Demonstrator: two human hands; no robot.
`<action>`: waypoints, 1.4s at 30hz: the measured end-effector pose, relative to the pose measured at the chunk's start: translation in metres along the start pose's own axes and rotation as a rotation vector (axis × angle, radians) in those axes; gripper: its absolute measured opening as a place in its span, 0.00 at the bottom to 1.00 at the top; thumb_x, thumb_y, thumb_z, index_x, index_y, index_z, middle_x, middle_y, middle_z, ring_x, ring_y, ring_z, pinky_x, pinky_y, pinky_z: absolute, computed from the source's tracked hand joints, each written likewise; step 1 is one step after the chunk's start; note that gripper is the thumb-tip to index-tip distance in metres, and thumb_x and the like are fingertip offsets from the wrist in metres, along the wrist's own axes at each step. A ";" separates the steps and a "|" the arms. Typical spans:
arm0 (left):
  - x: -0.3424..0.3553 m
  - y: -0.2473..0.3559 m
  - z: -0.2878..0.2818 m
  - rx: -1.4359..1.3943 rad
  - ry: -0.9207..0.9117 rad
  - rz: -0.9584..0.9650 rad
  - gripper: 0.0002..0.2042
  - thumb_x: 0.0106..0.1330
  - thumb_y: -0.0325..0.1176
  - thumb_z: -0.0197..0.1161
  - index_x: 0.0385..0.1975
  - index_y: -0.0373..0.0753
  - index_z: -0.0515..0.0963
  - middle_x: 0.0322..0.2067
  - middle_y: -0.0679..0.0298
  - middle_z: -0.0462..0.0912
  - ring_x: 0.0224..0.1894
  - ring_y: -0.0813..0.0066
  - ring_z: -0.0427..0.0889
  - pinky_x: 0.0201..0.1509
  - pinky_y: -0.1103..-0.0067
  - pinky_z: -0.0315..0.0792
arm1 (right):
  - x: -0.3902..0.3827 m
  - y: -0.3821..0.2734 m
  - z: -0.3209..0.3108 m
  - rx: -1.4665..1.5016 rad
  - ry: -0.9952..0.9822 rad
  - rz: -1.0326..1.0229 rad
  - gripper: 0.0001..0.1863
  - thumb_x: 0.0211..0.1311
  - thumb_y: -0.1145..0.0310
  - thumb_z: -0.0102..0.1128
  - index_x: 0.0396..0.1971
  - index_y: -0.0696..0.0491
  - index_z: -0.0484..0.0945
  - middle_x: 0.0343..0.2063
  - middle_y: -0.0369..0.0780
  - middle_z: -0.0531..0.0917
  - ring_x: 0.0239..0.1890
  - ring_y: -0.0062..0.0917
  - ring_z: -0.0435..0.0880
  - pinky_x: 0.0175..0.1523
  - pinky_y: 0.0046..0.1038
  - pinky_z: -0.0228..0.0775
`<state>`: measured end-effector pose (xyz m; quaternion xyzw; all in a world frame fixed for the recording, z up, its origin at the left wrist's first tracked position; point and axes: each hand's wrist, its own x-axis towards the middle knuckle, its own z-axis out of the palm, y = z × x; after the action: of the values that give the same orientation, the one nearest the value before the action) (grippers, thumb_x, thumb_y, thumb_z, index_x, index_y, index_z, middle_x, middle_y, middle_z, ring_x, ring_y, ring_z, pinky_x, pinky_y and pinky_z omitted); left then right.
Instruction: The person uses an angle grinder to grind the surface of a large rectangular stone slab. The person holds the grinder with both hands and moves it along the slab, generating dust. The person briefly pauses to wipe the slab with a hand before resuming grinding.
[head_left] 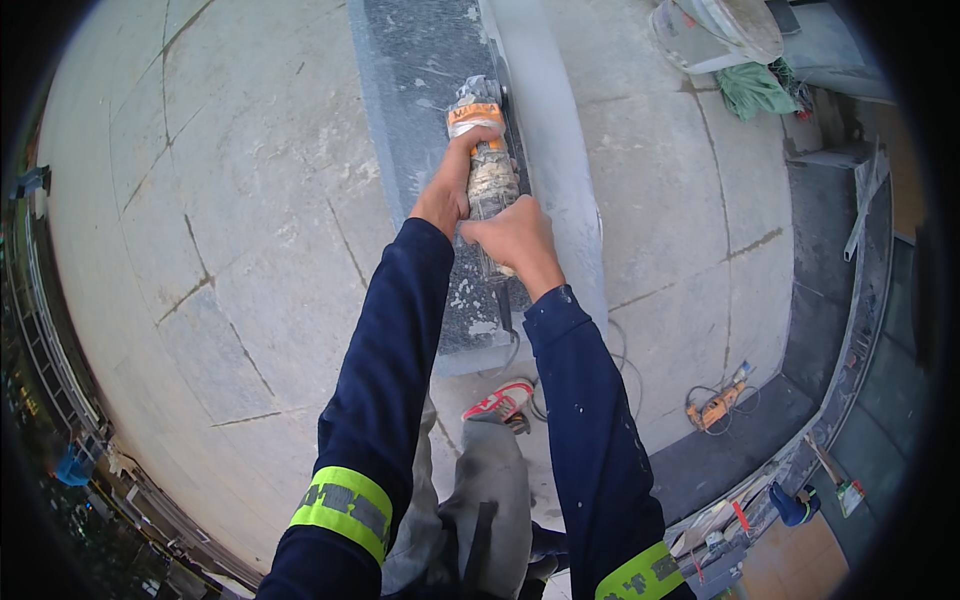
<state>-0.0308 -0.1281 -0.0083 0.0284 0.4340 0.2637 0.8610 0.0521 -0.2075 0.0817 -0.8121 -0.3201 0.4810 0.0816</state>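
Both of my hands are closed around a dusty angle grinder point(493, 180) with an orange band near its head. My left hand point(450, 188) grips it from the left side, thumb over the body behind the band. Lower down, my right hand point(518, 238) wraps the rear of the body, where a dark cord trails toward me. The grinder lies over a dark speckled stone slab point(415, 60) streaked with pale dust. Its disc, seen edge-on and partly hidden, stands at the slab's right edge.
A pale, dusty strip point(550, 130) runs along the slab's right side. My red-and-white shoe point(500, 400) is near the cord. An orange power tool point(718, 408) with coiled cord lies on the floor at right. A whitish bucket point(715, 35) and green sacking point(752, 92) are far right.
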 end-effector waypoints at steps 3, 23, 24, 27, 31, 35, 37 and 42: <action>0.001 -0.001 -0.007 -0.007 0.007 -0.030 0.23 0.56 0.42 0.62 0.47 0.36 0.68 0.28 0.52 0.80 0.26 0.59 0.82 0.31 0.65 0.81 | -0.003 -0.003 0.003 0.002 -0.032 0.004 0.25 0.32 0.62 0.71 0.31 0.64 0.81 0.30 0.50 0.85 0.34 0.38 0.87 0.40 0.32 0.77; -0.008 -0.006 0.000 0.014 -0.004 -0.019 0.23 0.55 0.43 0.63 0.47 0.36 0.69 0.28 0.53 0.80 0.26 0.60 0.83 0.32 0.66 0.81 | -0.004 0.008 0.003 0.007 0.005 -0.035 0.25 0.31 0.62 0.71 0.30 0.65 0.80 0.30 0.50 0.85 0.33 0.37 0.87 0.38 0.32 0.77; -0.005 -0.002 0.002 0.007 0.004 -0.011 0.23 0.56 0.42 0.63 0.46 0.36 0.69 0.28 0.53 0.79 0.26 0.60 0.82 0.31 0.65 0.81 | -0.002 0.002 -0.001 0.005 -0.009 -0.022 0.24 0.30 0.62 0.70 0.29 0.64 0.81 0.29 0.49 0.85 0.33 0.36 0.86 0.38 0.31 0.77; -0.005 -0.003 0.001 -0.020 0.010 -0.010 0.22 0.57 0.42 0.62 0.46 0.35 0.68 0.27 0.52 0.79 0.25 0.60 0.82 0.31 0.66 0.81 | -0.002 0.000 0.000 0.010 -0.014 0.008 0.24 0.31 0.63 0.70 0.30 0.64 0.81 0.29 0.48 0.85 0.33 0.36 0.86 0.38 0.31 0.76; -0.014 -0.017 -0.008 -0.033 0.016 -0.023 0.22 0.57 0.40 0.62 0.46 0.35 0.67 0.27 0.53 0.78 0.24 0.60 0.81 0.30 0.66 0.80 | -0.017 0.014 0.007 0.019 -0.020 -0.030 0.22 0.33 0.64 0.71 0.30 0.64 0.81 0.29 0.48 0.85 0.33 0.36 0.87 0.38 0.32 0.76; -0.033 -0.034 -0.004 -0.021 0.027 -0.038 0.22 0.56 0.40 0.63 0.47 0.36 0.67 0.27 0.53 0.78 0.25 0.60 0.82 0.31 0.66 0.80 | -0.030 0.033 0.010 0.024 -0.009 -0.002 0.23 0.34 0.64 0.72 0.32 0.64 0.80 0.30 0.49 0.85 0.34 0.37 0.87 0.39 0.33 0.77; -0.040 -0.041 -0.005 -0.023 0.031 -0.035 0.22 0.56 0.40 0.63 0.47 0.37 0.67 0.27 0.53 0.79 0.25 0.60 0.82 0.31 0.66 0.80 | -0.037 0.038 0.011 0.012 -0.008 0.004 0.25 0.35 0.63 0.72 0.34 0.64 0.79 0.31 0.49 0.85 0.34 0.37 0.87 0.40 0.33 0.77; -0.050 -0.054 -0.004 -0.005 0.047 -0.029 0.24 0.55 0.41 0.64 0.48 0.37 0.67 0.28 0.52 0.80 0.25 0.60 0.82 0.31 0.66 0.80 | -0.051 0.046 0.010 -0.022 0.010 0.034 0.29 0.36 0.62 0.73 0.38 0.65 0.77 0.34 0.50 0.85 0.36 0.39 0.86 0.42 0.33 0.77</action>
<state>-0.0347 -0.1988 0.0110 0.0136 0.4538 0.2531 0.8543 0.0470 -0.2752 0.0933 -0.8208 -0.3109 0.4746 0.0661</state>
